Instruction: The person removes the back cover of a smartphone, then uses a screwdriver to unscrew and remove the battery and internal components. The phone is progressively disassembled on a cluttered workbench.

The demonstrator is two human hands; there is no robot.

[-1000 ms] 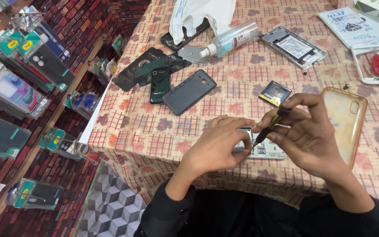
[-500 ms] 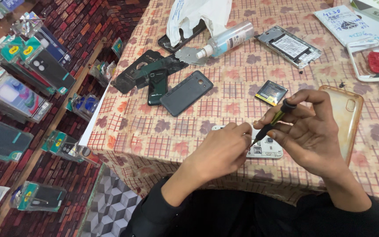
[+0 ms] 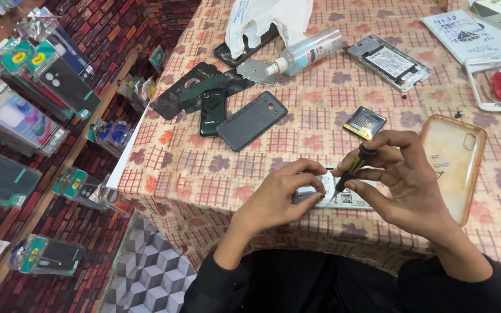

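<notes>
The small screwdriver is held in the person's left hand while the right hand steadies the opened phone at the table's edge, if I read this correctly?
Not quite: the hands are swapped. The head view shows the small screwdriver in the fingers of the right hand, while the left hand steadies the opened phone at the edge of the table.
</notes>
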